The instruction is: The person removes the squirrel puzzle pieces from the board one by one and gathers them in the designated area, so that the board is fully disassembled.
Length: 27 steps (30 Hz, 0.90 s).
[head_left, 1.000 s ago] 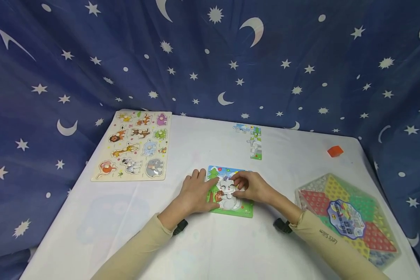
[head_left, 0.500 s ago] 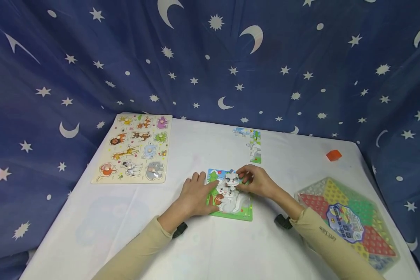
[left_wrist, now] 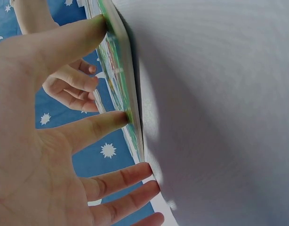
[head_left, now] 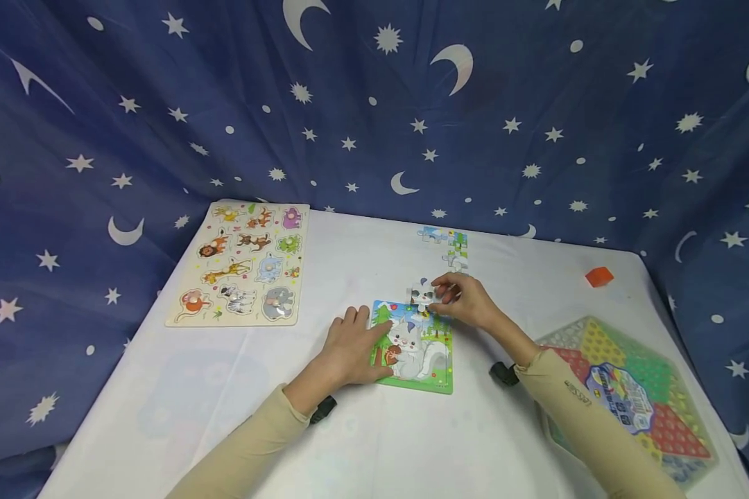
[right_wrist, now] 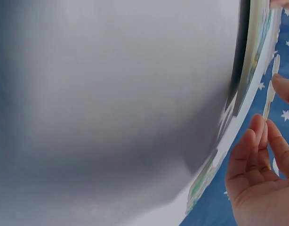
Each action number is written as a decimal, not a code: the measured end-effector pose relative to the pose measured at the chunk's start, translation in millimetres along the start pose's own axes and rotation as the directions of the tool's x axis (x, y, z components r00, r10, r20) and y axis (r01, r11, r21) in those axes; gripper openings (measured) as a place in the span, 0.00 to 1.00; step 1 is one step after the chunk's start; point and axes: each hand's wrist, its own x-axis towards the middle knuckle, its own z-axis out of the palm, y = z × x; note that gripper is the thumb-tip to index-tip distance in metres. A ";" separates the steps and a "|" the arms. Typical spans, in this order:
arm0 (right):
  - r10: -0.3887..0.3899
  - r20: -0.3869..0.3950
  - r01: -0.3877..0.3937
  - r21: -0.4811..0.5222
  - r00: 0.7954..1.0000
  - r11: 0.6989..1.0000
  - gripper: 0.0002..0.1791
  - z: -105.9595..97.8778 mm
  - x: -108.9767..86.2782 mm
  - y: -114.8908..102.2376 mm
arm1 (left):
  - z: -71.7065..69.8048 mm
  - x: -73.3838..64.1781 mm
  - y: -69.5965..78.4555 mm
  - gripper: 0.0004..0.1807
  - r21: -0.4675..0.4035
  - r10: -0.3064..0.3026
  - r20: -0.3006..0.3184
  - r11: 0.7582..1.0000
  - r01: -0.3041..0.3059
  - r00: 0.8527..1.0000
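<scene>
My right hand (head_left: 465,301) pinches a white jigsaw piece (head_left: 421,294) printed with an animal's eyes, just above the far edge of the small squirrel puzzle board (head_left: 419,382). In the right wrist view the piece (right_wrist: 270,94) is seen edge-on, raised off the table between thumb and fingers. My left hand (head_left: 349,346) lies spread at the board's left side. Its straight thumb and index finger press on the board's edge, as the left wrist view shows. The board carries a white squirrel with an acorn, trees and grass.
Several jigsaw pieces (head_left: 458,242) lie joined in an L behind the board. An animal peg puzzle (head_left: 209,305) lies at the far left. A hexagonal star game board (head_left: 668,423) sits at the right, partly under the right forearm. An orange block (head_left: 599,277) lies at the back right.
My right hand has lifted the jigsaw piece off the squirrel picture and carried it away past the board's far edge, uncovering the squirrel's face. The left hand has stayed in place.
</scene>
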 end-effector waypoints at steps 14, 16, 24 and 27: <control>0.060 -0.035 -0.062 -0.047 0.998 0.997 0.23 -8.8 23.5 14.2 | 0.8 -0.6 -0.3 0.45 -0.018 0.003 -0.003 1.000 -0.003 1.000; 0.068 -0.042 -0.071 -0.053 0.997 0.996 0.23 -9.3 25.8 16.1 | 1.3 -0.7 -0.4 0.45 -0.016 0.002 0.000 1.000 -0.002 1.000; 0.088 -0.064 -0.092 -0.065 0.994 0.994 0.23 -11.2 35.2 17.9 | 3.7 -0.5 -1.5 0.44 0.007 -0.001 0.002 1.000 0.001 1.000; 0.089 -0.067 -0.094 -0.074 0.994 0.993 0.23 -11.9 38.7 19.2 | 4.1 -0.9 -1.6 0.45 0.008 0.000 0.000 1.000 0.000 1.000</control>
